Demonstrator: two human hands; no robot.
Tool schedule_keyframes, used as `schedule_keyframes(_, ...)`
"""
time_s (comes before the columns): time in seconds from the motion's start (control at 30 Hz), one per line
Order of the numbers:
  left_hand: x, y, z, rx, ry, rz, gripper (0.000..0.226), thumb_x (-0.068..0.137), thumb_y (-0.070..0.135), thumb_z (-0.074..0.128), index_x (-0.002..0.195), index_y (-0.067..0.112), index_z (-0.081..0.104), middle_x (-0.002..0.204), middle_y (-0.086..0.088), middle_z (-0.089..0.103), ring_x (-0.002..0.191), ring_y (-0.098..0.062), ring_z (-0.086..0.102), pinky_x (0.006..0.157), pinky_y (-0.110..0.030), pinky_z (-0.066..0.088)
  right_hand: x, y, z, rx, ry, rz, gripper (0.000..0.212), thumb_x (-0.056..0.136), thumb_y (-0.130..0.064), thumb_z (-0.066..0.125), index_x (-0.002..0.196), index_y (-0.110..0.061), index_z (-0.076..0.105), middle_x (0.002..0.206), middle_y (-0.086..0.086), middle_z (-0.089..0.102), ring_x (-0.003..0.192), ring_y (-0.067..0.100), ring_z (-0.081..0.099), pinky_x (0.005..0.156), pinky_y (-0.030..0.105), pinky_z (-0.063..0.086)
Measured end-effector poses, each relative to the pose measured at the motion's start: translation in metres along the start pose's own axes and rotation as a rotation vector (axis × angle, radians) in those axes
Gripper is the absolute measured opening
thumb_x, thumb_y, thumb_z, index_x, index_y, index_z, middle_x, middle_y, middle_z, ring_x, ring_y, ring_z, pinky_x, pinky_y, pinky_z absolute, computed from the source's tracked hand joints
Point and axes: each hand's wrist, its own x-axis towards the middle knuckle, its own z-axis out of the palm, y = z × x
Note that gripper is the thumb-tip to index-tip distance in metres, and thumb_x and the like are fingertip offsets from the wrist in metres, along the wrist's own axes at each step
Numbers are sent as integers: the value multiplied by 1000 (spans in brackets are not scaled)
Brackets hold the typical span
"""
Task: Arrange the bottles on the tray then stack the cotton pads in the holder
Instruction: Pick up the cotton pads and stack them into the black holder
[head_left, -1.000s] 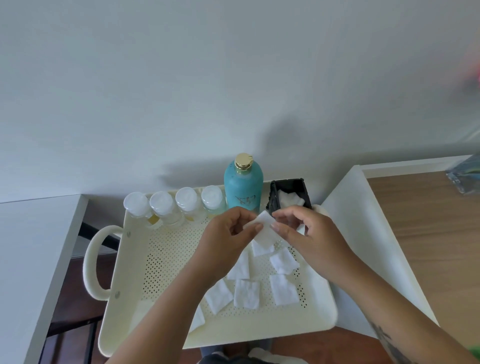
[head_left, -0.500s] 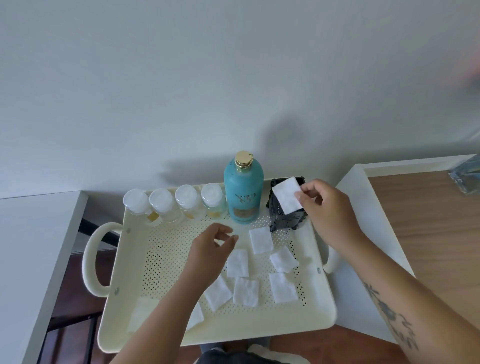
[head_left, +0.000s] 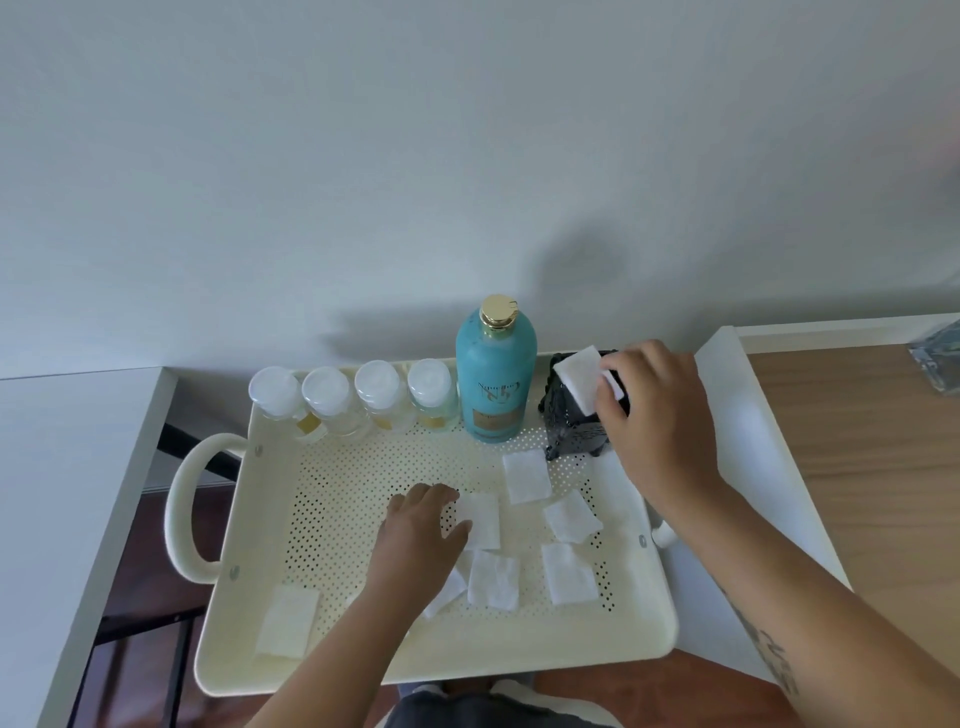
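Nearest the bottom edge of the frame, the perforated tray (head_left: 431, 670) carries several loose cotton pads (head_left: 568, 573), lying flat on its floor.

At centre frame, my left grip (head_left: 421, 530) rests with fingertips and thumb on the left edge of the centre pad (head_left: 483, 522). I cannot tell whether the pinch is closed on it or the fingers only touch it.

Up and to the right, my right grip (head_left: 660, 421) pinches one pad, the held pad (head_left: 579, 382), by its right-hand edge. The held pad is tilted and turned askew over the open top of the black holder (head_left: 571, 441), which stands in the upper right corner of the tray. Whether the pad touches the holder's rim is not visible.

Governing relation: the holder's mouth lies directly beneath the held pad and just left of my right grip. I judge that the coming move is a short descent, with the pad first levelled and squared to the mouth; if it goes down askew, a corner may catch on the rim. My right grip is the nearer one to the holder and my left is nearer the loose pads. The holder lies up and right of the centre pad.

Along the tray's far wall, the teal bottle (head_left: 496, 379) stands upright just left of the holder, with four small bottles (head_left: 353, 395) in a row to its left. I judge the bottle step complete.
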Motion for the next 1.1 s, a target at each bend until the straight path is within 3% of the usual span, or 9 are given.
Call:
schedule_keyframes(0.07, 0, 1, 2, 38, -8, 11, 40, 87, 36, 65, 125, 24, 56, 121, 7, 58, 112, -19, 46, 93, -37, 46, -4, -2, 2, -13, -22, -79, 11, 88, -17, 58, 88, -12, 67, 92, 1, 67, 86, 32, 54, 70, 39, 45)
schedule_keyframes(0.27, 2, 0, 6, 101, -15, 44, 45, 87, 40, 63, 128, 27, 53, 123, 9, 53, 111, -18, 44, 93, -36, 46, -13, 2, 10, -73, -165, -127, 34, 94, -41, 44, 97, -19, 70, 99, -7, 73, 116, 29, 52, 93, 41, 34)
schedule_keyframes(0.47, 4, -1, 8, 115, -6, 63, 45, 87, 42, 62, 129, 28, 51, 119, 10, 55, 110, -17, 43, 93, -34, 45, -11, 4, 14, -232, -258, -124, 54, 96, -56, 32, 85, -20, 71, 88, -6, 71, 116, 29, 49, 100, 47, 30)
schedule_keyframes(0.7, 8, 1, 8, 108, -18, 55, 46, 87, 40, 63, 129, 28, 51, 117, 9, 57, 111, -16, 43, 93, -34, 45, -10, -2, 9, -212, -136, -124, 46, 94, -48, 40, 81, -15, 69, 84, -3, 71, 112, 31, 53, 102, 48, 31)
schedule_keyframes(0.9, 15, 2, 7, 50, -34, 35, 30, 86, 33, 66, 112, 25, 57, 103, 9, 59, 99, -17, 43, 83, -33, 46, -15, 5, 12, -227, -265, -105, 53, 95, -51, 35, 89, -14, 71, 90, -1, 72, 118, 33, 51, 107, 50, 29)
schedule_keyframes(1.1, 21, 2, 4, 35, -75, 7, 13, 86, 30, 65, 94, 23, 58, 94, 8, 58, 95, -17, 43, 82, -35, 46, -17, 7, 12, -197, -284, -98, 52, 95, -52, 34, 92, -15, 70, 93, -3, 72, 120, 33, 50, 110, 49, 28)
